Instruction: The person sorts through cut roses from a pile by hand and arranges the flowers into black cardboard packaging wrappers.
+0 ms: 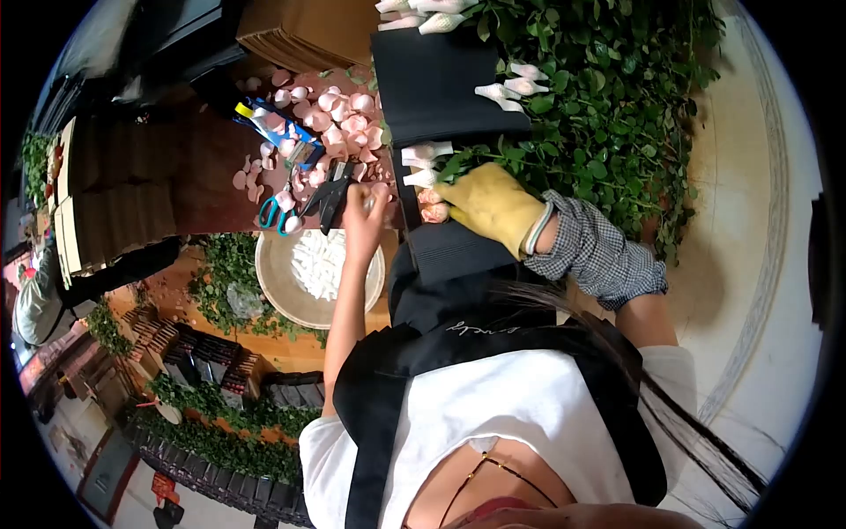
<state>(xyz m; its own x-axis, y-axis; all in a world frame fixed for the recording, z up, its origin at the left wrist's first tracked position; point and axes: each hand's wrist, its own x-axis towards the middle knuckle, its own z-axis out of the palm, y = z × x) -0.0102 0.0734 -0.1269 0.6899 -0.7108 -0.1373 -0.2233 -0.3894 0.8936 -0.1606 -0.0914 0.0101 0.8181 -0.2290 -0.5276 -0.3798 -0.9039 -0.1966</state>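
My left hand [363, 216], bare, is closed with its fingertips pinched together beside a black hand tool [333, 196]. Something pinkish shows at the fingertips, too small to make out. My right hand [493, 204] wears a yellow glove, its fingers curled at the necks of peach roses [433, 212]. These rose heads lie on a black ribbed board [458, 251]; their stems are hidden beneath the glove. Just above them, rose heads in white mesh sleeves [425, 154] rest at the edge of a black sheet [441, 88].
Pink petals [352, 123] are heaped at the back, near a blue box [295, 141] and teal-handled scissors [279, 214]. A round tub [264, 282] of white sleeves stands below my left arm. Leafy stems [608, 115] fill the right side. Stacked cardboard [115, 189] is at left.
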